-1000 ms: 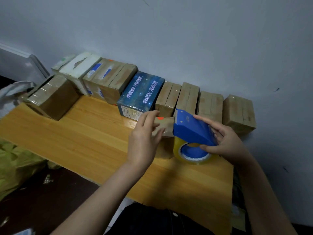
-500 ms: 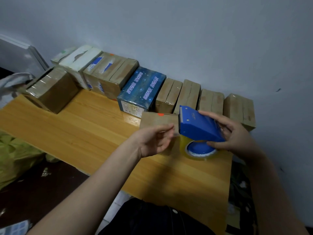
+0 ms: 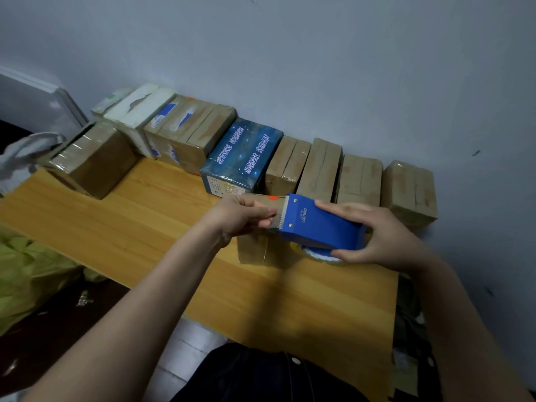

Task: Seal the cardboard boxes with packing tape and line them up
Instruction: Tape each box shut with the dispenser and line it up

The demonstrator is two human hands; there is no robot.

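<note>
**A:** Left hand [image 3: 240, 219] first. What is it doing in the head view?

**B:** Its fingers are curled over the top of the small brown cardboard box [image 3: 252, 252], pinching it near the orange dot. I'd judge that is to steady the box against the pull of the tape.

**A:** And the right hand [image 3: 377, 236]?

**B:** It is wrapped round the blue plastic tape dispenser [image 3: 319, 224], fingers over the top of the body and thumb on the near side. The toothed edge lies on the box's top, nearly touching the left hand's fingertips. The roll of clear tape [image 3: 319, 253] peeks out beneath the dispenser, just beside the right thumb.

**A:** Is any tape drawn out?

**B:** I cannot tell, since the film is clear.

**A:** Where is the box relative to the hands?

**B:** It is directly under the left hand and the dispenser's front, to the left of the right hand. It stands on the orange wooden surface [image 3: 130, 227].

**A:** And the others?

**B:** A row of sealed boxes [image 3: 359, 175] sits beyond both hands, side by side along the grey wall [image 3: 348, 68]. A dark blue printed box [image 3: 243, 155] is among them. They are probably parked there away from the working spot. One larger brown box [image 3: 95, 161] stands apart, well out to the left of the left hand.
</note>
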